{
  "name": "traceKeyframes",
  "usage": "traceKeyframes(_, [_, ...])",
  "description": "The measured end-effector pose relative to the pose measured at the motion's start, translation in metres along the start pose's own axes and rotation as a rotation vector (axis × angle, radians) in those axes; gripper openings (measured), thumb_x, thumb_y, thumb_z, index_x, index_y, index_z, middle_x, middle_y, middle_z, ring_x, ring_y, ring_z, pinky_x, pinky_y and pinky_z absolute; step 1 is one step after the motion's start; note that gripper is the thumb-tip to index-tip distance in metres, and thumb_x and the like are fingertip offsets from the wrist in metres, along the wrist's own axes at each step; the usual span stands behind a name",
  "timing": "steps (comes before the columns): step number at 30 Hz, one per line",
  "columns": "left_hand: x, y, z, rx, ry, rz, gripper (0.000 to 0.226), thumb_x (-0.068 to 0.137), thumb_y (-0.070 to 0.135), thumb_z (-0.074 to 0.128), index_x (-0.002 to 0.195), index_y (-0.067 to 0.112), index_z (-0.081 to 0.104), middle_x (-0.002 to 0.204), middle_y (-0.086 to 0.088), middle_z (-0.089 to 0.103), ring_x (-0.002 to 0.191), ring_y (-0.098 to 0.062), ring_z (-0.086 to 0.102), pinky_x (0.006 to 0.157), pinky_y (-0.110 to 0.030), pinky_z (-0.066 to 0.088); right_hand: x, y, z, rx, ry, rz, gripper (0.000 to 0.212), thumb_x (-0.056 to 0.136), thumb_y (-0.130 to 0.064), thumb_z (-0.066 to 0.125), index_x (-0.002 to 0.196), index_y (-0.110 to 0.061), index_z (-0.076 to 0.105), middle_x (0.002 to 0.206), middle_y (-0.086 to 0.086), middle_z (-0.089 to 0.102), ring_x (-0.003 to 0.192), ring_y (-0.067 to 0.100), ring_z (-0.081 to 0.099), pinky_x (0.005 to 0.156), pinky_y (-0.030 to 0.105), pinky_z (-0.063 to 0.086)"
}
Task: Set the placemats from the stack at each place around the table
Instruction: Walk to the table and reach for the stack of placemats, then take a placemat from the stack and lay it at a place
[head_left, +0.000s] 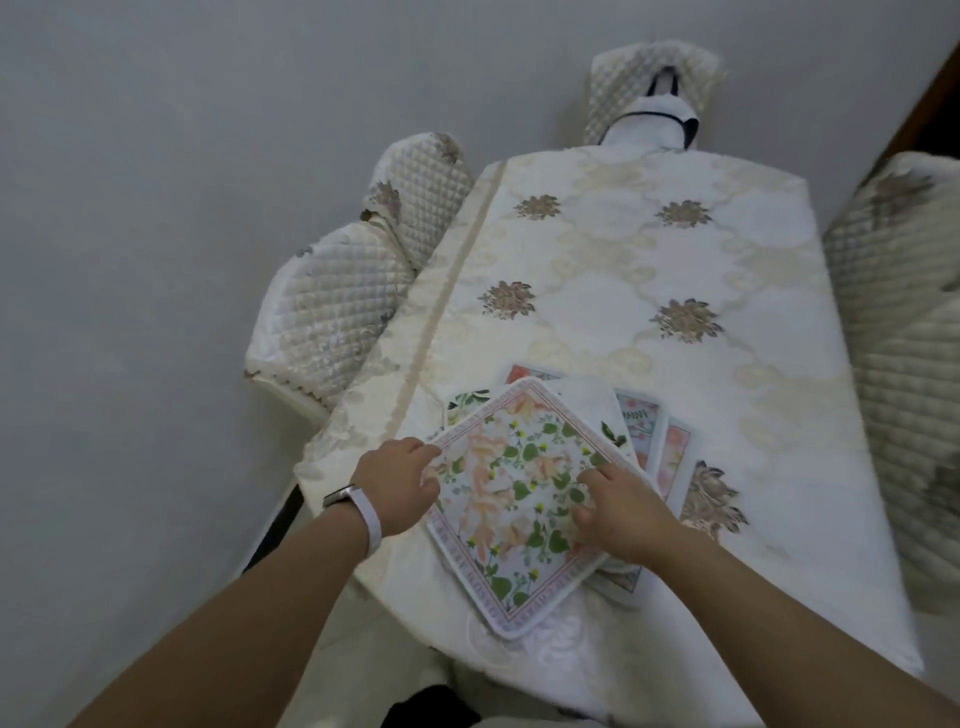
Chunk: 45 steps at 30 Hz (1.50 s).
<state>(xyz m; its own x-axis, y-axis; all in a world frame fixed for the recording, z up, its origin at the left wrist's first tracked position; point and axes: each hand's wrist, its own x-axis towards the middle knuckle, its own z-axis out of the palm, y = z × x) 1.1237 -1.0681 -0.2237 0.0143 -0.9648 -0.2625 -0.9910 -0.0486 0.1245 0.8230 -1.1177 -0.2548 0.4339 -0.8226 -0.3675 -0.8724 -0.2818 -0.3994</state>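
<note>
1. Head view, lower centre of the frame: top placemat lying turned like a diamond between both hands, on the stack at the near end of the table.
2. Left hand, with a white wristband, curled round the mat's left corner, gripping it.
3. Right hand over the right corner, fingers bent, thumb on the top face, pinching the mat.
4. Square with rounded corners, white rim, pink lettered border, peach flowers and green leaves inside.
5. Beneath it, other mats fanned out toward the right, only their edges showing.
</note>
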Motion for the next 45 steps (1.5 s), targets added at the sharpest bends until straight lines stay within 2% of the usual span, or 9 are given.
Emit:
traceKeyframes(6, [0.063,-0.014,0.026,-0.028,-0.139,0.06,0.048,0.09,0.036,0.044,0.136,0.024,0.049,0.13,-0.002,0.054,0.114,-0.024,0.051,0.088,-0.035,0.045,0.004,0.004,0.025,0.119,0.088,0.113,0.041,0.092,-0.035,0.048,0.13,-0.019,0.053,0.126,0.0,0.051,0.112,0.02,0.05,0.092,0.036,0.046])
traceKeyframes(10, [0.099,-0.025,0.032,-0.124,-0.154,0.171,0.055,0.081,0.039,0.038,0.129,0.019,0.056,0.122,-0.004,0.057,0.106,-0.025,0.054,0.086,-0.038,0.048,0.002,-0.01,0.041,0.243,0.127,0.294,0.031,0.092,-0.035,0.047,0.117,-0.021,0.059,0.111,-0.005,0.05,0.101,0.016,0.054,0.08,0.027,0.042])
traceKeyframes(15, [0.141,-0.039,0.043,-0.237,-0.131,0.273,0.039,0.089,0.033,0.044,0.124,0.02,0.055,0.113,-0.002,0.056,0.102,-0.024,0.052,0.081,-0.037,0.048,0.001,-0.03,0.063,0.336,0.215,0.458,0.019,0.092,-0.03,0.054,0.105,-0.022,0.065,0.105,-0.01,0.053,0.097,0.009,0.051,0.088,0.025,0.044])
traceKeyframes(25, [0.159,-0.049,0.056,-0.338,-0.198,0.31,0.043,0.09,0.027,0.049,0.131,0.015,0.045,0.119,-0.005,0.05,0.109,-0.025,0.047,0.089,-0.04,0.047,0.007,-0.07,0.086,0.466,0.479,0.79,0.034,0.09,-0.014,0.057,0.123,-0.009,0.054,0.113,-0.001,0.046,0.114,0.021,0.046,0.091,0.028,0.035])
traceKeyframes(29, [0.164,-0.048,0.05,-0.433,-0.266,0.292,0.038,0.085,0.025,0.051,0.122,0.02,0.045,0.112,-0.002,0.052,0.093,-0.022,0.054,0.077,-0.04,0.053,0.011,-0.079,0.089,0.706,0.562,1.015,0.059,0.084,-0.02,0.061,0.14,-0.011,0.043,0.137,0.007,0.043,0.127,0.026,0.043,0.106,0.04,0.038])
traceKeyframes(32, [0.168,-0.047,0.051,-0.415,-0.275,0.313,0.033,0.085,0.024,0.051,0.118,0.023,0.047,0.108,0.002,0.054,0.085,-0.019,0.056,0.068,-0.034,0.051,0.01,-0.078,0.098,0.847,0.651,1.108,0.054,0.077,-0.026,0.062,0.128,-0.015,0.05,0.127,0.007,0.053,0.11,0.025,0.055,0.093,0.046,0.05])
traceKeyframes(36, [0.17,-0.048,0.051,-0.415,-0.284,0.322,0.024,0.084,0.023,0.051,0.108,0.027,0.049,0.101,0.005,0.054,0.081,-0.016,0.056,0.065,-0.03,0.047,0.002,-0.082,0.094,1.116,0.75,1.151,0.034,0.089,-0.014,0.064,0.116,-0.02,0.044,0.1,0.0,0.06,0.083,0.014,0.061,0.061,0.03,0.048])
traceKeyframes(41, [0.169,-0.048,0.048,-0.634,-0.366,0.18,0.023,0.086,0.015,0.054,0.104,0.029,0.055,0.09,0.009,0.066,0.075,-0.012,0.064,0.063,-0.031,0.052,-0.005,-0.086,0.099,1.225,0.721,1.162,0.023,0.09,-0.015,0.063,0.111,-0.014,0.054,0.098,0.004,0.064,0.084,0.022,0.067,0.064,0.032,0.052])
traceKeyframes(45, [0.164,-0.048,0.049,-0.757,-0.373,0.128,0.023,0.088,0.012,0.055,0.11,0.021,0.056,0.094,0.006,0.065,0.079,-0.011,0.062,0.057,-0.023,0.044,-0.009,-0.086,0.095,1.237,0.683,1.143,0.013,0.091,-0.02,0.062,0.103,-0.016,0.058,0.1,0.007,0.068,0.086,0.023,0.068,0.068,0.036,0.055])
